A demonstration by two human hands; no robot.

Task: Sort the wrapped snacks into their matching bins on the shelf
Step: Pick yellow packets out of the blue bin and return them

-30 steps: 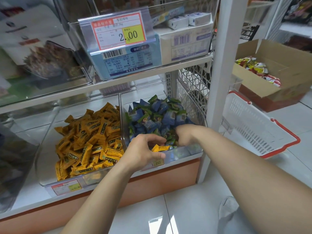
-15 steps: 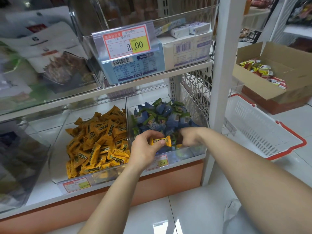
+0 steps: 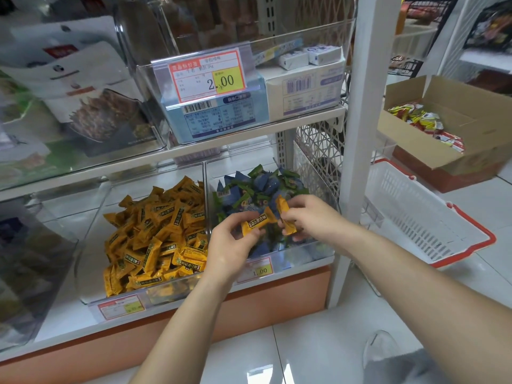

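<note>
Head view: each hand's grip holds a yellow snack above the blue-snack bin — left hand (image 3: pixel 231 245), left snack (image 3: pixel 256 221), right hand (image 3: pixel 310 217), right snack (image 3: pixel 285 217), bin (image 3: pixel 313 252)

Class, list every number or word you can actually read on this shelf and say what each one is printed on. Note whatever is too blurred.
"2.00": price tag on the upper bin.
"1.00": price tag on the blue snack bin.
Characters on the tags, boxes, orange wrappers and the lower-left tag: too blurred to read.
</note>
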